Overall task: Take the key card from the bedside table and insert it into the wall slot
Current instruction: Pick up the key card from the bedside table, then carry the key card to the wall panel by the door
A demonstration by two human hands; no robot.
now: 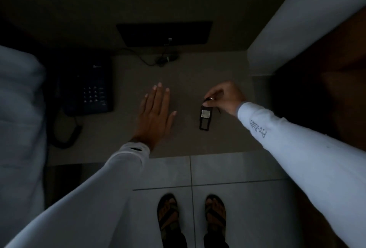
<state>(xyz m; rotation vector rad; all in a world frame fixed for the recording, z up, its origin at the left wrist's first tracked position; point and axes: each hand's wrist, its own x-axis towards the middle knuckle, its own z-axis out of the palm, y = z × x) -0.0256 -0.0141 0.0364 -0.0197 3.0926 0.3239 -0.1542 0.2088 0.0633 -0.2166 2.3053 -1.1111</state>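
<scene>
Pinching the ring atop the key card (205, 118), right hand (224, 97) has fingers curled tight; card hangs just below it. Left hand (154, 114) flat, fingers spread, w/ nothing held, beside card.

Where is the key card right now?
The key card hangs just under the right hand, over the bedside table, to the right of the flat left hand.
</scene>
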